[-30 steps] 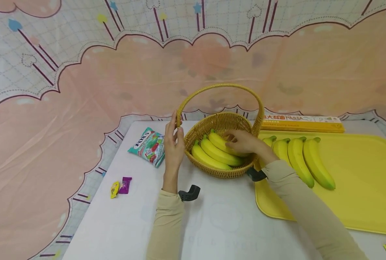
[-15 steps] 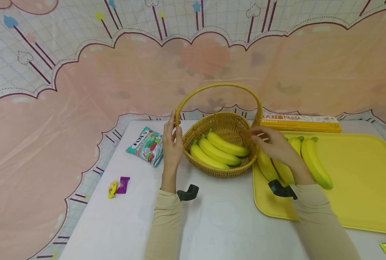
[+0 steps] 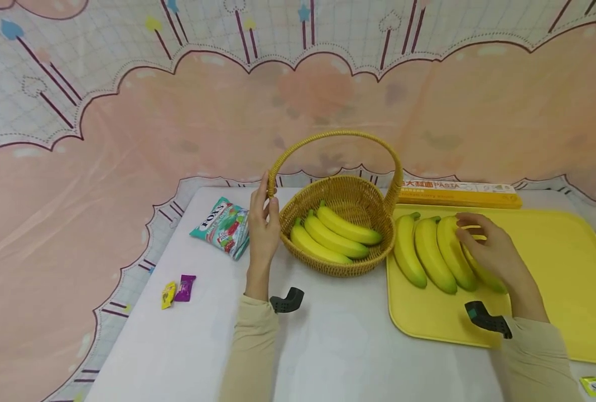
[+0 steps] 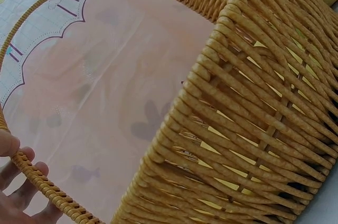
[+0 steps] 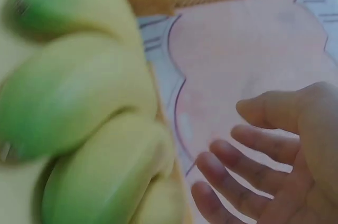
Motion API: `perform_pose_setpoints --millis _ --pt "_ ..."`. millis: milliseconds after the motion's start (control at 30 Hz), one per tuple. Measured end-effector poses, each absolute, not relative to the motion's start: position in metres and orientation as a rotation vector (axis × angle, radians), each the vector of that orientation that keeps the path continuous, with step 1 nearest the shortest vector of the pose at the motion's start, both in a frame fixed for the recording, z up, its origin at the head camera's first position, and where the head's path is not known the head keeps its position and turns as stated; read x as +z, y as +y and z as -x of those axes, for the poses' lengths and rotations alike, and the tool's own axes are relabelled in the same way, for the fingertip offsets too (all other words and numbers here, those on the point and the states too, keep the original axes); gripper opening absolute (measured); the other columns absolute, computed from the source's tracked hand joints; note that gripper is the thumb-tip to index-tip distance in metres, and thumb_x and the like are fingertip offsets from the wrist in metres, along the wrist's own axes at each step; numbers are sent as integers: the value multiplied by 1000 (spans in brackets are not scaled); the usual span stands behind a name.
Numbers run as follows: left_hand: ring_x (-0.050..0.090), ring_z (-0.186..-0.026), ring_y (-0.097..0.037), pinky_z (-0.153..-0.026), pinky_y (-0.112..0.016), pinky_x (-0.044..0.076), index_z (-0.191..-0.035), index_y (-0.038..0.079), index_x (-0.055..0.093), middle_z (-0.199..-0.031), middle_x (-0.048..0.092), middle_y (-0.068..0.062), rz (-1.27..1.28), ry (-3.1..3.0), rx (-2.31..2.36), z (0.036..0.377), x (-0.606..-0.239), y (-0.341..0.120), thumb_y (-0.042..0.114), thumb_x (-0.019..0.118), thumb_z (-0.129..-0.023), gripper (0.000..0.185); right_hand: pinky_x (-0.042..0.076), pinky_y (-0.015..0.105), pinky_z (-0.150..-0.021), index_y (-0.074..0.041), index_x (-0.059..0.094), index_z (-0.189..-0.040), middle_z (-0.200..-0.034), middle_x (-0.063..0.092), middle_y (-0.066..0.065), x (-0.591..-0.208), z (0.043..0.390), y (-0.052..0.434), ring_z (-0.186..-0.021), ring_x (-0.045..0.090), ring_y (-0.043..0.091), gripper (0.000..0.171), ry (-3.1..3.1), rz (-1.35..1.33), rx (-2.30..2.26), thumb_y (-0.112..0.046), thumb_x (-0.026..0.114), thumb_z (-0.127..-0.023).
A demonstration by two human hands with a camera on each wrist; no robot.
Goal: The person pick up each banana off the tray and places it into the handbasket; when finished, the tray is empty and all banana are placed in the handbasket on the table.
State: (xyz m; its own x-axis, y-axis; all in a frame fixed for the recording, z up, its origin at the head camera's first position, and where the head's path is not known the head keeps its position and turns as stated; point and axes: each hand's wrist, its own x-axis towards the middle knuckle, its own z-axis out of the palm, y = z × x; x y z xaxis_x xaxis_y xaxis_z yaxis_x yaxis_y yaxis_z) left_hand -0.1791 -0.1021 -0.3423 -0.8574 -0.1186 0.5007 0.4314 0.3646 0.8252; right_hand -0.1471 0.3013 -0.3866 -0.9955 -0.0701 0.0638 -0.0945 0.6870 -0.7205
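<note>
On the yellow tray [image 3: 554,262], four bananas [image 3: 431,254] lay side by side at its left end, just beside the wicker basket [image 3: 340,237], stem ends pointing away from the person. The right hand [image 3: 494,254] rested over the rightmost banana of the row, fingers loosely curved and slightly spread across it; the right wrist view showed those fingers [image 5: 237,174] apart and relaxed with no firm grasp formed, so whether they touched the fruit could not be told.

Three bananas [image 3: 335,237] already lay inside the basket, aligned diagonally. The left hand [image 3: 264,223] steadied the basket at the left base of its handle [image 3: 335,137], thumb and fingers [image 4: 16,179] pinching the woven strand.

For a sound pick, the judgement was as follows: the fingers should close around the middle of the outermost banana, thumb opposite the fingers, lifting it clear of its neighbour without rolling the row. The fruit should pass under or in front of the handle arch and be laid parallel to those inside. The left hand's grip on the handle should be kept firm, since a light basket could tip or slide.

Left of the basket lay a candy bag [image 3: 221,228] and two wrapped sweets [image 3: 177,290]; behind the tray stood a pasta box [image 3: 458,192].
</note>
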Motion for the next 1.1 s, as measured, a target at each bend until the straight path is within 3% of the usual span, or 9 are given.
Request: perform_pose_setpoints --millis 67,200,267,567,1100 --pt "50 -122 -34 -100 -53 43 -147 7 33 -129 48 -23 262 -2155 -1508 178 -342 -103 10 42 -100 47 46 31 -86 7 37 -138 -133 41 33 -395 144 309 -114 45 45 50 -2835 -130 1233 -24 45 -100" --pt "49 -123 -33 -102 -51 42 -147 7 32 -130 47 -22 269 -2160 -1510 178 -342 -105 12 42 -101 48 37 62 -86 14 34 -137 -130 33 40 -408 140 321 -114 39 53 52 -2849 -92 1168 -21 44 -99" --pt "49 -124 -33 -104 -50 41 -147 8 32 -131 47 -23 271 -2160 -1520 178 -342 -105 12 42 -101 48 36 65 -85 17 31 -137 -127 32 43 -412 139 327 -112 37 56 56 -2895 -65 1118 -23 44 -99" --pt "49 -123 -33 -102 -51 42 -147 8 33 -130 47 -23 266 -2156 -1535 179 -343 -104 9 41 -101 47 33 64 -93 12 9 -146 -136 30 42 -419 141 340 -120 33 56 82 -3142 83 1203 -46 41 -98" --pt "50 -121 -34 -97 -53 45 -147 9 34 -128 49 -26 247 -2161 -1504 177 -341 -101 10 42 -100 47 40 60 -86 -3 8 -152 -141 30 36 -404 129 332 -121 36 53 75 -3058 -40 1310 -40 46 -98"
